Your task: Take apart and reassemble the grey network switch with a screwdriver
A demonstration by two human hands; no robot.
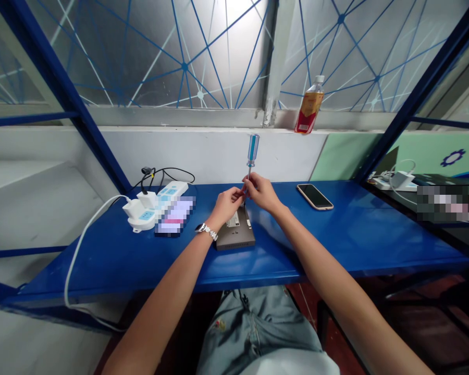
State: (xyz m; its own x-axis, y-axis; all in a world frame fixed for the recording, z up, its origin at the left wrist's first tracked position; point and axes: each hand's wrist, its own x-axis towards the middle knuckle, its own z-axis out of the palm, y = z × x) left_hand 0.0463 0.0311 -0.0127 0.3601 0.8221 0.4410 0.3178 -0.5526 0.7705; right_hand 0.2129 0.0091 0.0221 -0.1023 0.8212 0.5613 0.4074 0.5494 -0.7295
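Observation:
A screwdriver (252, 151) with a clear and blue handle stands nearly upright over the far end of a flat grey-brown box (235, 237). The fingers of my right hand (262, 191) are closed round its metal shaft, below the handle. Beside it, my left hand (229, 202) is pinched close to the shaft's lower part, over the box. What its fingertips hold is too small to make out. The screwdriver's tip is hidden by the fingers. Pale labels show on the box's upper face.
To the left lie a white power strip (172, 192) with plugs and cables and a phone with a blurred screen (174, 219). Another phone (315, 197) lies on the blue table (281, 260) at the right. A bottle (309, 107) stands on the ledge behind.

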